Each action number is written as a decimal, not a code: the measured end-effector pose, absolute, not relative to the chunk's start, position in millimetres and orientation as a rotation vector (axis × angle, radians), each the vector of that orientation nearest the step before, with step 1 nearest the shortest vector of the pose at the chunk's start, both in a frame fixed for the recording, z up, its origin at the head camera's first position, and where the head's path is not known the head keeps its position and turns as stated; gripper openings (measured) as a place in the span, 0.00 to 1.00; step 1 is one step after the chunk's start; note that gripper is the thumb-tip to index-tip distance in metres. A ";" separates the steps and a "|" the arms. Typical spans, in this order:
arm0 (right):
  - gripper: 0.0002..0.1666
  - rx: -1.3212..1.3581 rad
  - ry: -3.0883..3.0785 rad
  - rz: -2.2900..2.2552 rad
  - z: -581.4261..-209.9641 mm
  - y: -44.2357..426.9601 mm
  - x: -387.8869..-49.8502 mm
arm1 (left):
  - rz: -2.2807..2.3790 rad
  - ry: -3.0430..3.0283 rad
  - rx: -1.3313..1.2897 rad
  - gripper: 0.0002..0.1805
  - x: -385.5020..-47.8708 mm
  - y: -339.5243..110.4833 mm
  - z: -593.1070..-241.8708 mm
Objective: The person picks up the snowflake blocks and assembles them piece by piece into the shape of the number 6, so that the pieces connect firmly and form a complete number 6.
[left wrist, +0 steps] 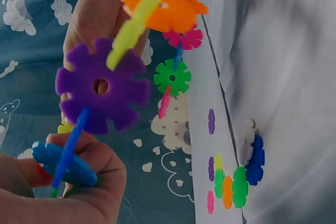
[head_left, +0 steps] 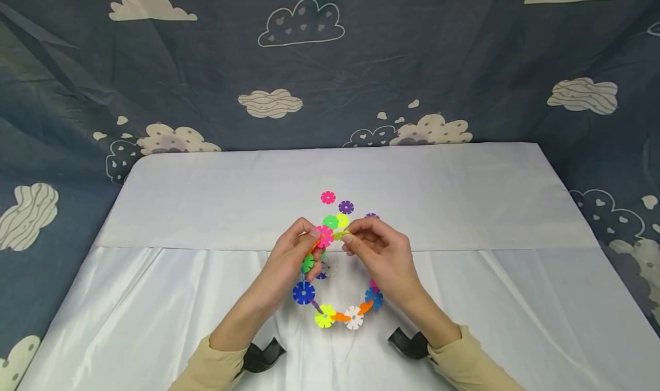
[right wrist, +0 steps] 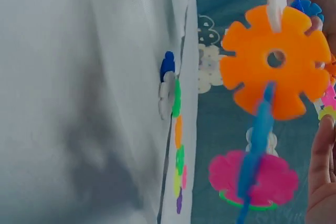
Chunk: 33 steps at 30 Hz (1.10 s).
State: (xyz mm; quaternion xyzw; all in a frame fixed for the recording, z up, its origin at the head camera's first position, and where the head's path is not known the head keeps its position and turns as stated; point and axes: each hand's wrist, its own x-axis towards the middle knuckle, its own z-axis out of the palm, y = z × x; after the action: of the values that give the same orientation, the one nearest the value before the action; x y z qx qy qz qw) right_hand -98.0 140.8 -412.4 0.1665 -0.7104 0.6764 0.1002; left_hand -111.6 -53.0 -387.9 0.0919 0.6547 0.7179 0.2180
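Note:
A chain of notched flower-shaped interlocking discs hangs in a loop between both hands. In the head view my left hand point(head_left: 289, 256) pinches the chain's upper left end near a pink disc point(head_left: 325, 236). Opposite it, my right hand point(head_left: 385, 253) pinches a yellow disc point(head_left: 338, 235) between thumb and forefinger, close against the pink one. A white disc point(head_left: 354, 317) and a dark blue disc point(head_left: 303, 293) belong to the hanging loop. Up close, the left wrist view has a purple disc point(left wrist: 76, 90), and the right wrist view an orange disc point(right wrist: 247, 72).
Loose discs lie on the white-covered table point(head_left: 180, 202) beyond the hands, among them a pink one point(head_left: 327, 198) and a purple one point(head_left: 346, 207). A dark cloud-print cloth point(head_left: 216, 64) hangs behind. Black straps point(head_left: 264, 356) stick out at the wrists.

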 end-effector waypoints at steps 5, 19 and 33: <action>0.09 0.598 -2.177 1.632 -414.7 139.6 -98.4 | 1.970 1.848 0.295 0.11 -111.0 -53.2 -390.1; 0.10 0.618 -2.106 1.848 -417.8 138.7 -101.3 | 2.039 1.674 0.335 0.11 -113.7 -51.8 -395.9; 0.23 0.191 -2.608 1.796 -418.8 170.1 -121.8 | 2.110 1.652 0.318 0.13 -118.2 -64.7 -389.9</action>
State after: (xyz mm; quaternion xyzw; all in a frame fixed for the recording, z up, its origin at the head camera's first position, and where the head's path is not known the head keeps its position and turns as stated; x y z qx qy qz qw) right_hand -121.8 170.1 -418.8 0.0602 -0.8220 0.5661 -0.0153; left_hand -118.2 -64.7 -389.9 0.1149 0.5973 0.7628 0.2196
